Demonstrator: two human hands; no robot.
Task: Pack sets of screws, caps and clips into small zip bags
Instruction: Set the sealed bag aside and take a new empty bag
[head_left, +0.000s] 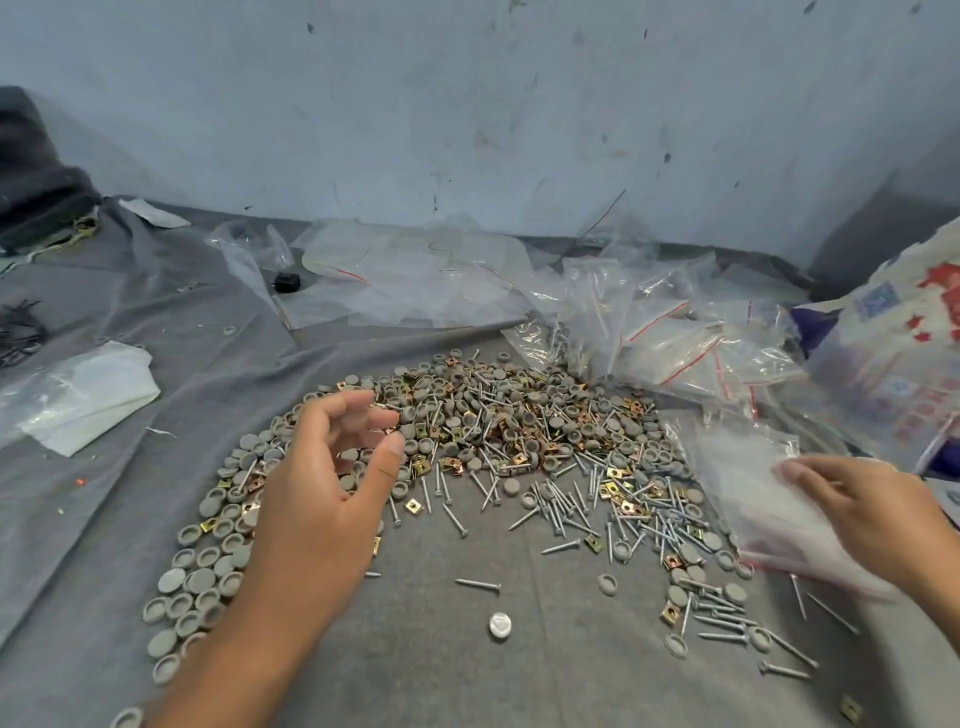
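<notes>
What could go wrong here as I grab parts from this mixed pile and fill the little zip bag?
1. Screws, caps and clips lie jumbled in one pile, so the left hand, hovering with loosely curled fingers, could easily pick a wrong count or miss a clip.
2. The right hand holds a limp zip bag over loose screws; sharp tips might snag or pierce it.
3. The stray white cap could be overlooked.

Two hands (311, 499), one white cap (500, 625), grey caps (197, 579) beyond counting.
</notes>
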